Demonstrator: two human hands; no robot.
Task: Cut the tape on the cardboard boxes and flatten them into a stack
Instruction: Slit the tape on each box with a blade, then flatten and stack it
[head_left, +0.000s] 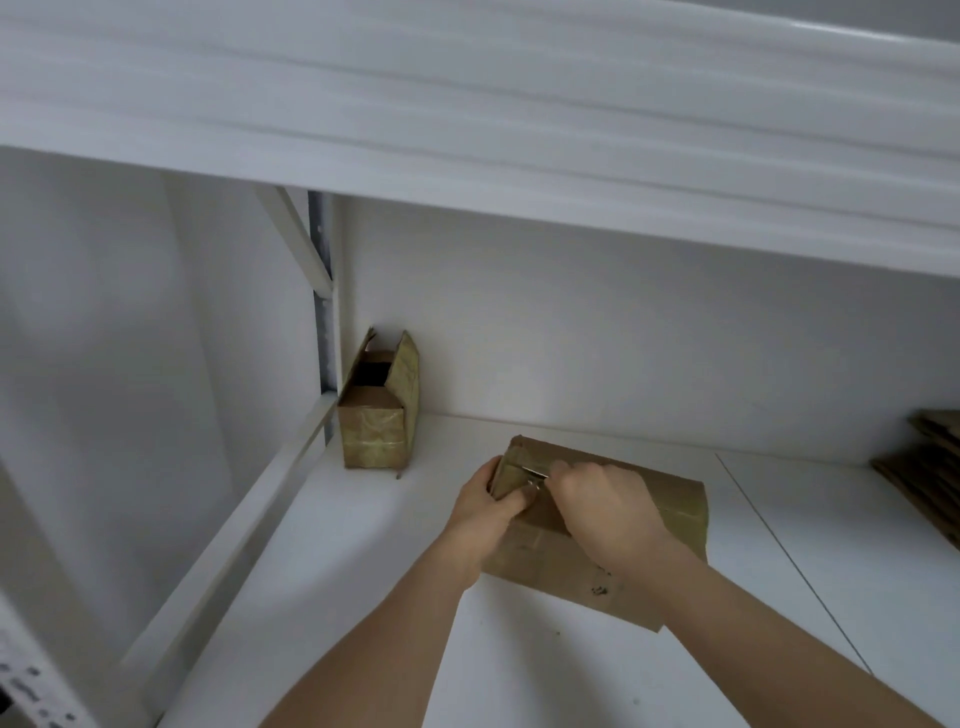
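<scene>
A white shelf (519, 675) is seen, with a closed box (670, 514) laid flat near its middle, long axis running left-back to right-front. Both forearms are stretched forward over it. The box's left end is gripped by the left hand (485, 506), fingers wrapped round the corner. A small metal blade (535, 474) is pinched in the right hand (602, 506), tip pointed left at the taped top. An opened box (376, 410) is stood upright in the back-left corner. Flattened cardboard (930, 467) is piled at the far right.
</scene>
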